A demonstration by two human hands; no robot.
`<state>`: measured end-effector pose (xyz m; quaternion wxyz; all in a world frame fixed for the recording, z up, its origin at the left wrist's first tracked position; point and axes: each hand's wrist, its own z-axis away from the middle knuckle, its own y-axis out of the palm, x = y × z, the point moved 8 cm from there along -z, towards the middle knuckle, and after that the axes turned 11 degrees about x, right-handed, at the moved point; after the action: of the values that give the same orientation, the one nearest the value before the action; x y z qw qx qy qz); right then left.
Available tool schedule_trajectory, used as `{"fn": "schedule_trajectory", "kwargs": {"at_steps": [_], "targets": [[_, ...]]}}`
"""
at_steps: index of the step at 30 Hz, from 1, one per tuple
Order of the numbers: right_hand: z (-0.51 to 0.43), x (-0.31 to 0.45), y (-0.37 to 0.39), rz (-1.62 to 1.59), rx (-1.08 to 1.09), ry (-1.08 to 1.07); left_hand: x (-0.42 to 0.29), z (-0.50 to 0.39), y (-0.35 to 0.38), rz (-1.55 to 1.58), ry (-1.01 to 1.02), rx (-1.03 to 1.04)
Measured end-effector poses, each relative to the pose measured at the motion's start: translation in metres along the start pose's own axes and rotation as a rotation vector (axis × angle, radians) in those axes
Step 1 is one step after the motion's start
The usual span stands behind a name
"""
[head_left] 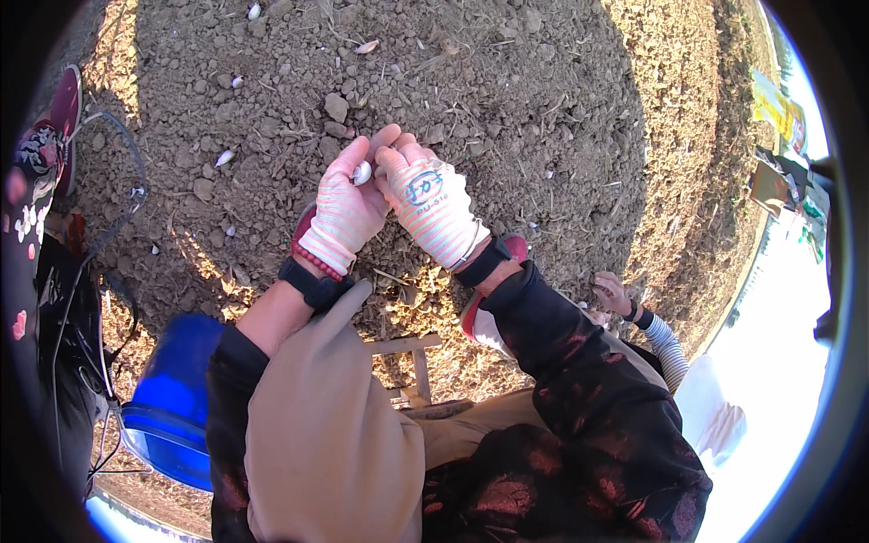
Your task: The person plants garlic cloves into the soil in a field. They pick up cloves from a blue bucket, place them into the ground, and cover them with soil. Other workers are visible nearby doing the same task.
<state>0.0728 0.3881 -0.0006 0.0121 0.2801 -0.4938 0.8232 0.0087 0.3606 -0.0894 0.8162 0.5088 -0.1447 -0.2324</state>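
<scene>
A white garlic clove (362, 172) sits between the thumb and fingers of my left hand (349, 214), which is cupped with the palm turned inward. My right hand (431, 203) presses against it from the other side, its fingers curled down towards the left palm. The right fingertips are hidden, so whether they pinch anything cannot be seen. Both hands wear striped knit gloves and hover just above dry, cloddy soil (489, 102). Loose cloves lie on the ground ahead, among them a whitish one (225, 158) to the left and a pinkish one (366, 47) farther off.
A blue plastic bucket (173, 400) is at my left, near another person's floral clothing (34, 176) and looped cables. Below me is a wooden stool frame (419, 377). On the right, a co-worker's hand (613, 295) reaches low over the soil. Bags (781, 115) lie beyond.
</scene>
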Motion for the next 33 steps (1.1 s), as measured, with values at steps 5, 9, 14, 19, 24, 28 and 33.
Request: {"fn": "schedule_trajectory", "kwargs": {"at_steps": [5,9,14,19,24,28,33], "targets": [[0.012,0.011,0.005,-0.052,-0.115,-0.12,0.001,0.003,0.005,0.148,-0.011,0.015],[0.012,-0.004,0.018,-0.2,-0.027,0.056,0.006,0.004,0.008,0.046,-0.021,-0.009],[0.022,-0.013,0.014,-0.519,-0.076,0.127,0.014,0.003,0.014,0.002,-0.042,0.017],[0.039,-0.011,0.019,-0.688,-0.012,0.232,0.016,0.002,0.011,-0.014,-0.067,-0.043],[0.032,-0.008,0.021,-0.861,0.127,0.061,0.014,0.007,-0.004,-0.057,-0.045,-0.213],[0.026,-0.019,0.039,-0.992,0.265,0.208,0.014,0.004,-0.005,0.026,-0.028,-0.127],[0.024,-0.001,0.018,-0.675,-0.055,0.029,0.006,0.002,-0.014,-0.058,0.022,-0.168]]}}
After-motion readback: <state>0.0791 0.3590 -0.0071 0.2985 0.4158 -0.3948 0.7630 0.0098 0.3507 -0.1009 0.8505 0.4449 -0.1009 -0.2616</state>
